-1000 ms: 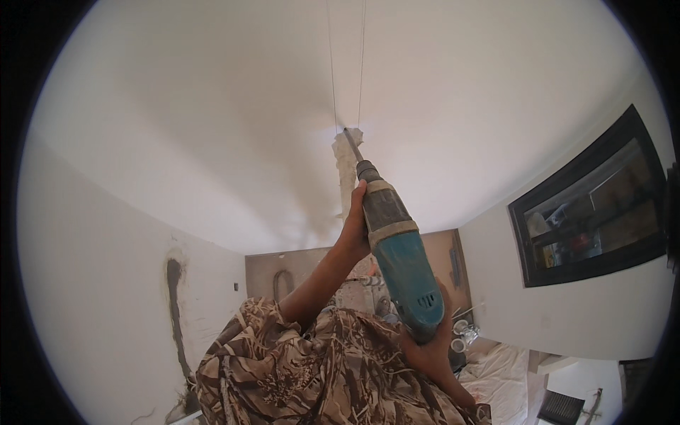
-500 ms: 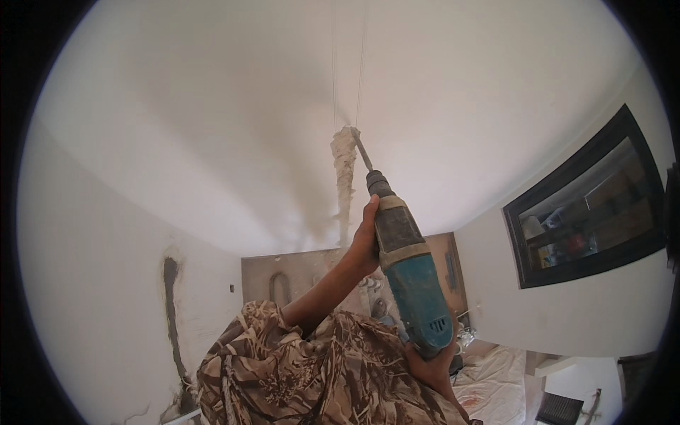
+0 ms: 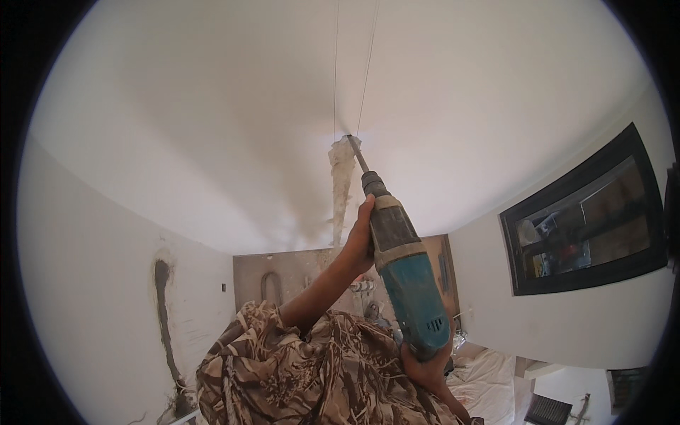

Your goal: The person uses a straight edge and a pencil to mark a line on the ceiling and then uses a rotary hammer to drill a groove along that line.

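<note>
A teal and dark rotary hammer (image 3: 413,290) with a dusty body slants up toward the white wall. My left hand (image 3: 361,237) is wrapped round its front housing just behind the chuck. At the rear handle, my right hand (image 3: 430,367) is closed, its fingers partly hidden by the tool. The chisel bit (image 3: 360,156) meets the wall at the top end of a rough chipped groove (image 3: 343,180). Two thin drawn lines (image 3: 336,78) run up the wall from that end.
On the left wall is a dark vertical chase (image 3: 164,312) and a small dark opening (image 3: 224,287). A black-framed window (image 3: 581,212) is at the right. Below lie the dusty floor (image 3: 248,273), a hose loop (image 3: 270,287), a pale sheet (image 3: 485,386) and a dark grille (image 3: 547,411).
The chisel tip has shifted from the groove's right edge to the middle of its top end, between the lines. Both hands keep their grip; the view has shifted slightly.
</note>
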{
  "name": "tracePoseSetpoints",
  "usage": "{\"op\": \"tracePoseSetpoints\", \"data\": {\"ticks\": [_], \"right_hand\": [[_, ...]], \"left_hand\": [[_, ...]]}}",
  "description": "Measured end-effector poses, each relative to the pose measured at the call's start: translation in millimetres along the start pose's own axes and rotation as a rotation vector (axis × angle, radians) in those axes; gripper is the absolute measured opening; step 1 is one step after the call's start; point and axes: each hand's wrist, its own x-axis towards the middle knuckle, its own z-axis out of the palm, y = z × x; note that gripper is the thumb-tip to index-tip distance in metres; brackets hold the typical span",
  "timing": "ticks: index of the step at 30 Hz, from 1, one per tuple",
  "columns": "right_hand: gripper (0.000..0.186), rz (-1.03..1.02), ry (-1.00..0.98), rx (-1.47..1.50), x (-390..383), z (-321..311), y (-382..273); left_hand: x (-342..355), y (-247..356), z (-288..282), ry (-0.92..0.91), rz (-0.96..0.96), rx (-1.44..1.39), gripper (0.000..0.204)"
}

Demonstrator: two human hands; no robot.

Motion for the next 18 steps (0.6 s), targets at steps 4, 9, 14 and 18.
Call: {"op": "tracePoseSetpoints", "data": {"ticks": [4, 9, 14, 18], "right_hand": [[0.092, -0.043, 0.000, -0.071, 18, 9, -11], [0.091, 0.118, 0.043, 0.182, 26, 20, 21], [0.091, -0.005, 0.071, -0.099, 25, 21, 37], [0.093, 0.080, 0.147, 0.172, -3, 16, 54]], "left_hand": [[12, 8, -7, -0.056, -0.010, -0.027, 0.070], [38, 0, -21, -0.086, -0.037, -0.037, 0.070], [48, -9, -22, -0.077, -0.054, -0.010, 0.067], [43, -37, -21, -0.058, -0.140, 0.053, 0.064]]}}
